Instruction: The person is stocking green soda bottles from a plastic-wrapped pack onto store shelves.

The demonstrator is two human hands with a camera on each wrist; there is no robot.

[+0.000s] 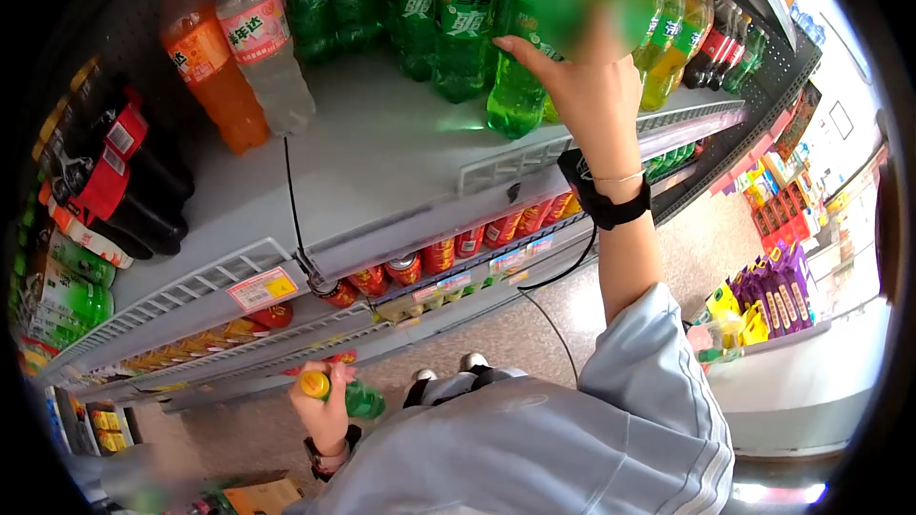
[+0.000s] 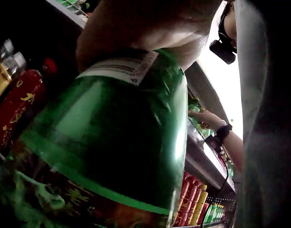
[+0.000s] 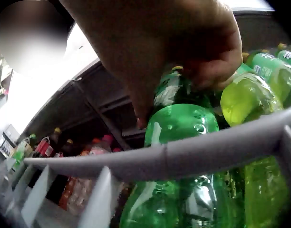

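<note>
Low at the person's left side in the head view, the left hand (image 1: pixel 326 412) grips a green bottle (image 1: pixel 364 401) by its upper part, near the yellow cap (image 1: pixel 315 383). That bottle (image 2: pixel 117 128) fills much of the left wrist view, under the hand (image 2: pixel 145 28). The right hand (image 1: pixel 596 86) is among the green bottles at the front of the shelf, its thumb stretched out over a front bottle (image 1: pixel 515 105). From the right wrist, the hand (image 3: pixel 169 42) is above a green bottle (image 3: pixel 183 126), thumb on one side and bent fingers on the other; their contact is unclear, and a blur hides part in the head view.
A shelf (image 1: pixel 382 148) with a raised wire guard (image 1: pixel 515 167) runs along the front. Orange (image 1: pixel 215 76) and pink-labelled (image 1: pixel 267 48) bottles stand at left, yellow-green bottles (image 1: pixel 677 48) at right. Red cans (image 1: pixel 439 256) line the level below. A black cable (image 1: pixel 558 329) hangs from the right wrist.
</note>
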